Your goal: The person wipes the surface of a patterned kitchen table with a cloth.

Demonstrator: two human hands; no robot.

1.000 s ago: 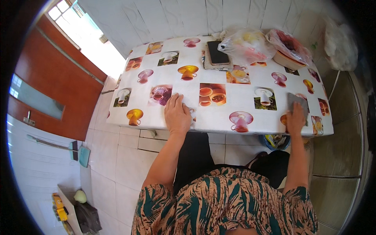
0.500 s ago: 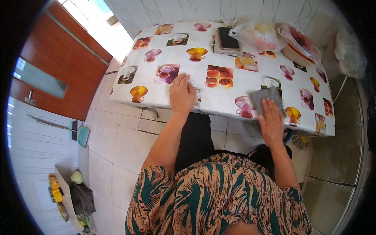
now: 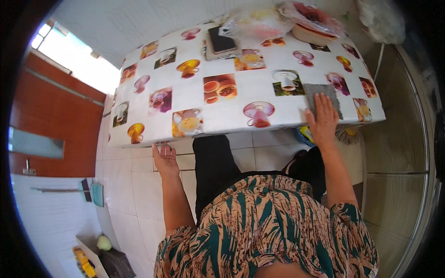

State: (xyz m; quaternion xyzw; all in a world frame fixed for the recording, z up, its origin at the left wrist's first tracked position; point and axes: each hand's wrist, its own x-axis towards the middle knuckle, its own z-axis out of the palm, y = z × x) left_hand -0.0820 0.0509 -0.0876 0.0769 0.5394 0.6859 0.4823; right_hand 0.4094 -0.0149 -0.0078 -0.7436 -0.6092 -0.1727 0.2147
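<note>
My right hand (image 3: 324, 113) lies flat on a folded grey cloth (image 3: 309, 95), pressing it to the table near the front right edge. Its fingers are stretched forward, with the thumb out to the side. Under the cloth is a white tablecloth (image 3: 183, 92) printed with cups and saucers, which covers the table. My left hand (image 3: 165, 160) is just off the table's front edge at the left, palm turned up, with nothing in it. Its fingers are loosely spread, their tips close to the edge.
Toward the back are a dark phone (image 3: 221, 41) on folded cloths (image 3: 218, 56), a clear plastic bag (image 3: 255, 28) and a bag-covered basin (image 3: 315, 34). Cabinets (image 3: 394, 139) stand at right. A brown door (image 3: 60, 120) and dustpan (image 3: 97, 194) are at left.
My left hand has come off the tabletop, down to the front edge, and turned palm up. My right hand has slid the grey cloth to the right. The view has shifted rightward.
</note>
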